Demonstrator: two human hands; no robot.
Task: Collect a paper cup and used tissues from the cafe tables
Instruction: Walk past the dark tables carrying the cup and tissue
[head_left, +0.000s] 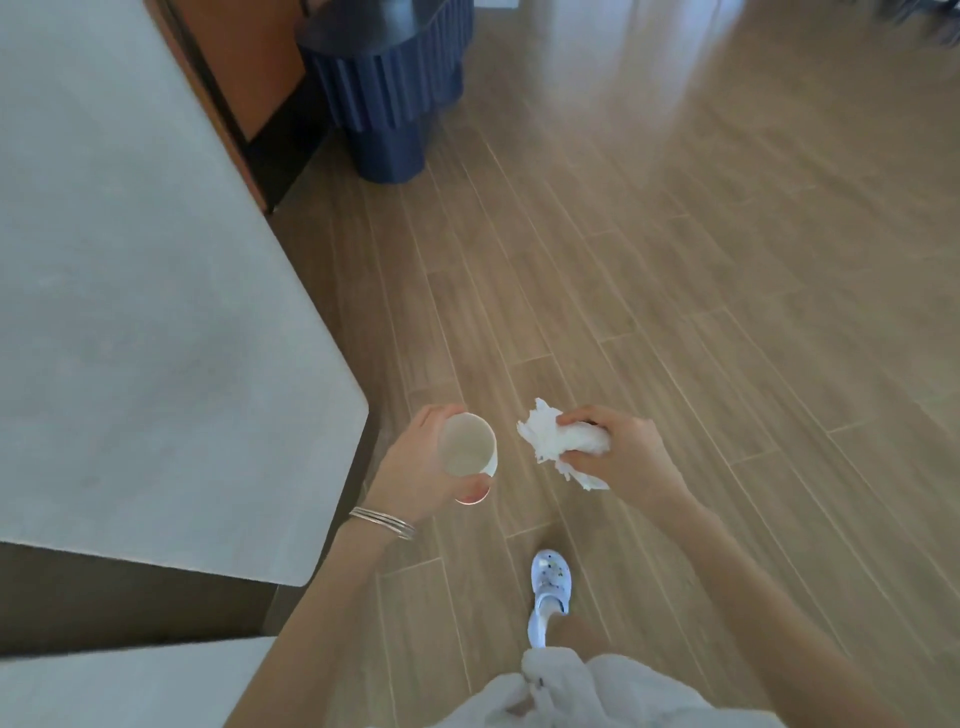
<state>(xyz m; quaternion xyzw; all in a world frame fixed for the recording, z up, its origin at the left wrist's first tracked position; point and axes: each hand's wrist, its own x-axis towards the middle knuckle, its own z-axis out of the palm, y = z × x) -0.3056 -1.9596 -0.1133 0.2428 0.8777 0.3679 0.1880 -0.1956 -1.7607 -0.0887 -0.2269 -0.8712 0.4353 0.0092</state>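
Collecting looks done. Our left hand (415, 460) curls its fingers round the white paper cup (467, 444), and our right hand (621, 449) clamps the crumpled white tissues (563, 441), both above the wood-plank floor (675, 312). Next we likely need a bin.

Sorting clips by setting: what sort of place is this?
Probably a cafe: pale table, blue fluted pedestal on plank floor, left hand holding a paper cup, right hand gripping crumpled tissues.
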